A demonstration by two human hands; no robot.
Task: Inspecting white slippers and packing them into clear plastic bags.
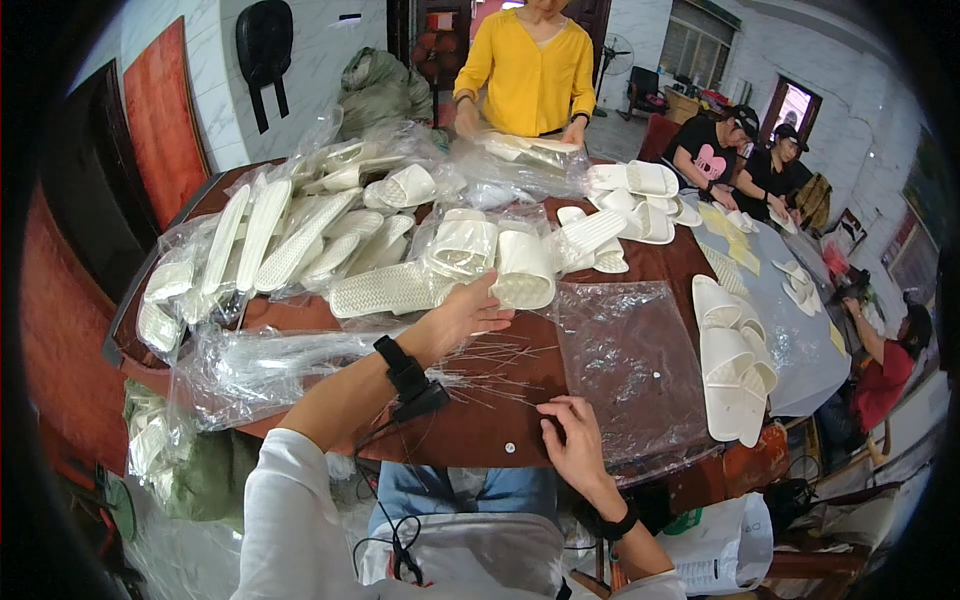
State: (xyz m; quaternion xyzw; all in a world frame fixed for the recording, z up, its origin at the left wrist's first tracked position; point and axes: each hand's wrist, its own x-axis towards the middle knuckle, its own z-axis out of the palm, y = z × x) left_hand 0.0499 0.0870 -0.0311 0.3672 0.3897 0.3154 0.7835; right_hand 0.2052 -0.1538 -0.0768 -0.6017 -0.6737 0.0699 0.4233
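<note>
My left hand point(468, 312) reaches over the table with its fingers stretched out, against the near side of a pair of white slippers point(524, 268) in clear plastic. It does not wrap round them. Close by lies a white slipper sole point(380, 290), also in plastic. My right hand point(574, 440) hovers at the table's front edge, its fingers loosely bent and apart with nothing between them. Just beyond it a clear plastic bag point(630, 350) lies flat on the brown tabletop point(490, 425). Thin clear strands point(485, 370) fan out between my two hands.
Bagged white slippers point(290, 235) are heaped on the left. Unbagged slippers point(733, 360) lie on the right, beside a sheet-covered table point(790, 345). Across from me, a person in yellow point(530, 75) handles a bag; several others sit at right. A bundle of strands point(270, 365) lies near left.
</note>
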